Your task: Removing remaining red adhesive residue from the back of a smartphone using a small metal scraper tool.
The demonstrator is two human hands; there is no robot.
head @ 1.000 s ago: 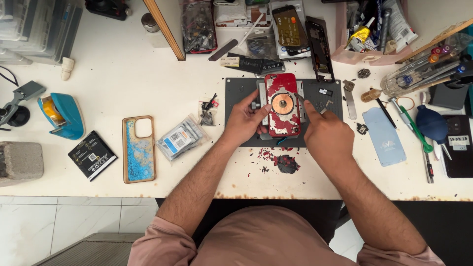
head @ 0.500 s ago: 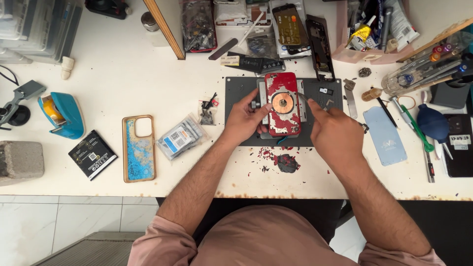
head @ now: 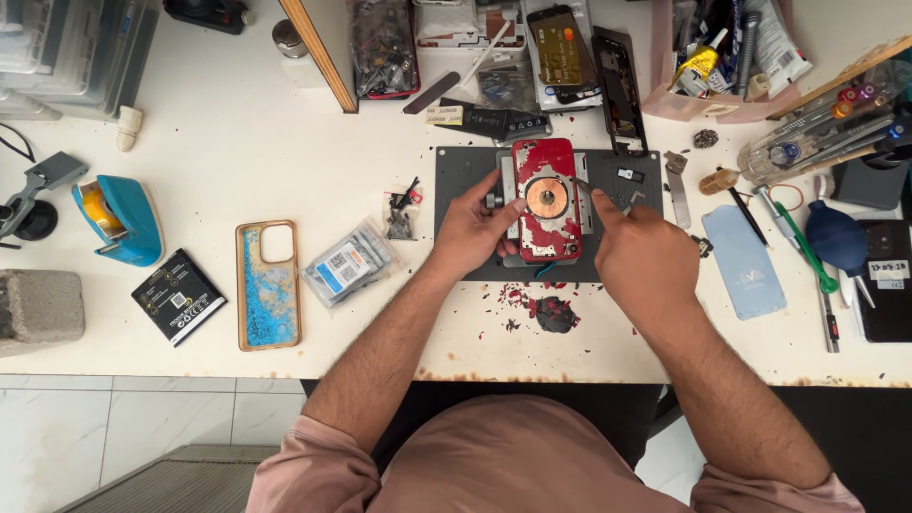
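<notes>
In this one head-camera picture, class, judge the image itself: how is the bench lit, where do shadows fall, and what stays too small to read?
Head view: even, bright light on the white table; soft, short shadows under the left hand and right hand; no strong glare on the red phone back; the thin tool tip by the copper coil is too small to make out; edges bend slightly.

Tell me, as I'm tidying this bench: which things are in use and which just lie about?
In use: left hand, right hand, red phone, grey mat, thin tool.
Lying about: blue case, tape holder, black box, blower.
</notes>
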